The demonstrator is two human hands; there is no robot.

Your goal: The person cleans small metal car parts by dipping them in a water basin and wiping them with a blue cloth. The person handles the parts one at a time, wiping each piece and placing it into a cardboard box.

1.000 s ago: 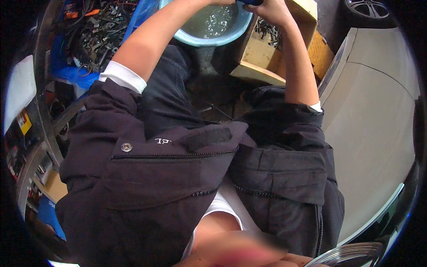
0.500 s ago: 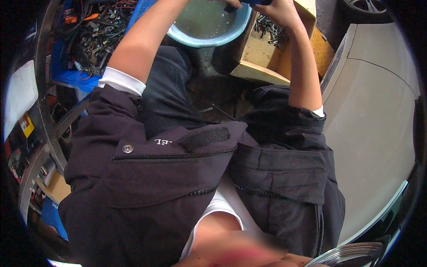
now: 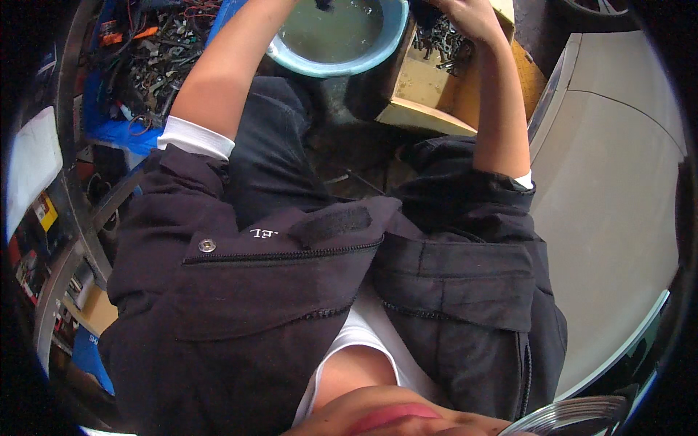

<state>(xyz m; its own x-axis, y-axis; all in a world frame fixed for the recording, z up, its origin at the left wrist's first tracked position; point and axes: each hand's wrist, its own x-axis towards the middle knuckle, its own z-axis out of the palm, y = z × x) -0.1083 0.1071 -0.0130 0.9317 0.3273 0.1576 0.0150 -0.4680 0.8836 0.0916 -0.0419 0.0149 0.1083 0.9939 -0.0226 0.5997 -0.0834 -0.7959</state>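
Observation:
My left forearm reaches up past the light blue basin (image 3: 334,70) of murky water, and the hand itself is cut off by the top edge. Beside that wrist a small dark piece (image 3: 325,4) dips over the water; whether I hold it is hidden. My right hand (image 3: 471,17) is above the cardboard box at the basin's right side. Its fingers are curled round a dark, bluish bundle (image 3: 424,11) that looks like cloth, partly cropped by the frame. Under this hand lie several dark bolts (image 3: 440,45) in the box.
The cardboard box (image 3: 425,116) stands right of the basin. To the left, a blue crate (image 3: 123,134) holds many mixed metal parts (image 3: 163,69) beside a metal rack frame (image 3: 69,160). A light-coloured car panel (image 3: 611,160) runs along my right, with a wheel (image 3: 596,6) behind.
My hands have moved apart: the left went left and up out of view, the right slightly right. The dark bluish thing stays with the right hand.

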